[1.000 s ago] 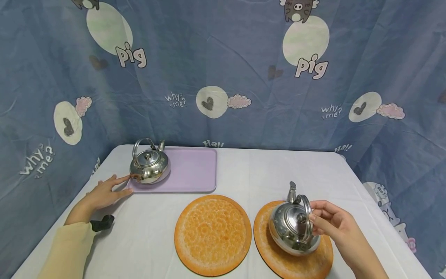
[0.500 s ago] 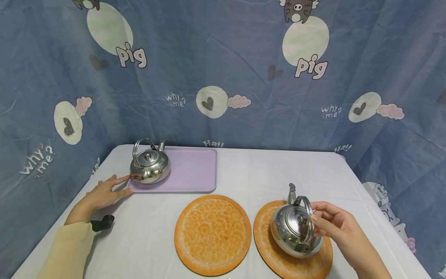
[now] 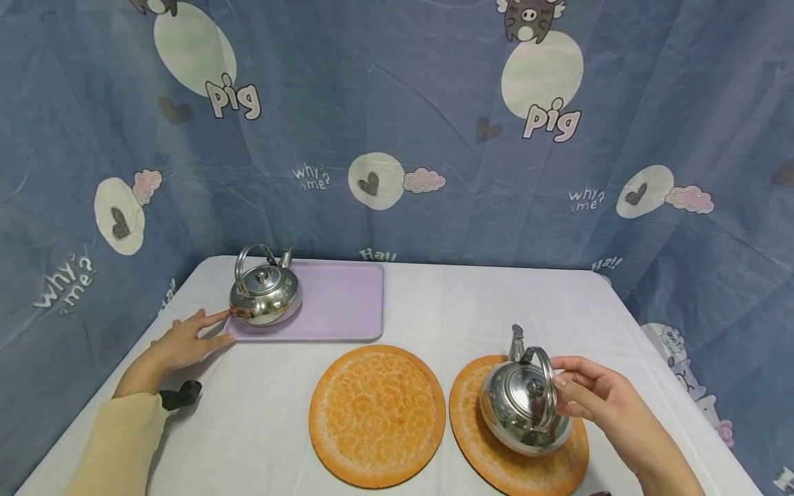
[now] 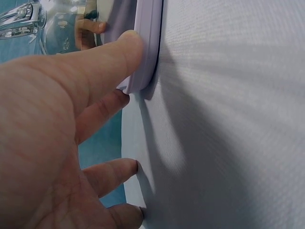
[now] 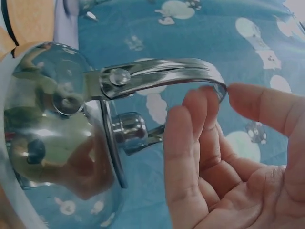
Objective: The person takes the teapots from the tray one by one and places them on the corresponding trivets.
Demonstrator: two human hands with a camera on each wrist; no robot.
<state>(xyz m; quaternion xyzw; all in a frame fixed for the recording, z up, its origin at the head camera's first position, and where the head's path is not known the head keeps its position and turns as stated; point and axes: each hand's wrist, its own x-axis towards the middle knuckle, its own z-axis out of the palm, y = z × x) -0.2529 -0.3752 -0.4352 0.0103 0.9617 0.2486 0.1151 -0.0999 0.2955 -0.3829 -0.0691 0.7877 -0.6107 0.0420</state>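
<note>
A shiny steel kettle [image 3: 265, 296] stands on the left part of a lilac tray [image 3: 344, 303]. My left hand [image 3: 182, 344] lies at that tray's near left corner. Its thumb and index finger touch the rim, and the other fingertips rest on the white cloth in the left wrist view. At right, my right hand [image 3: 595, 393] holds a second steel kettle [image 3: 524, 413] by its arched handle [image 5: 167, 74], fingers inside the loop and thumb against the outside. This kettle is over the right round orange mat [image 3: 468, 393], spout away from me; whether its base touches cannot be told.
Another round orange mat [image 3: 377, 417], patterned like baked bread, lies left of the held kettle. White cloth [image 3: 260, 413] covers the table. A blue printed curtain [image 3: 397, 103] hangs behind the table and along both sides.
The held kettle and my right hand shifted slightly right and nearer, then slightly back. The head view has drifted a little. My left hand and the kettle on the tray stay put.
</note>
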